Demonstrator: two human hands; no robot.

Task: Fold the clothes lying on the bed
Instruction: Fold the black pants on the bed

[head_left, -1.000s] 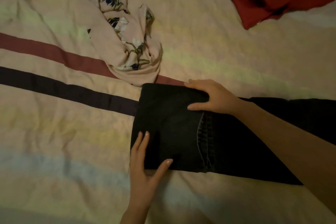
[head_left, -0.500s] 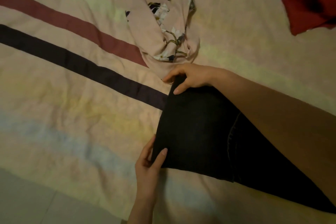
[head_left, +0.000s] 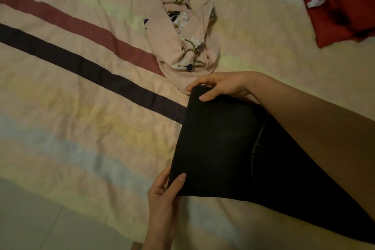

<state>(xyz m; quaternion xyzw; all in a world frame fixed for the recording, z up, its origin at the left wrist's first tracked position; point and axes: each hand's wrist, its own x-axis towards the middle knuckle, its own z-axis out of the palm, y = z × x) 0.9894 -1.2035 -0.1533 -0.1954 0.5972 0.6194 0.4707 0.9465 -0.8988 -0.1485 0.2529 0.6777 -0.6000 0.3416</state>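
black jeans, partly folded, lie on the pale striped bedspread, their folded end lifted slightly at both corners. the left hand pinches the near corner with thumb on top, and the right hand grips the far corner, just beside a crumpled floral garment. a red garment lies well apart at the upper right.
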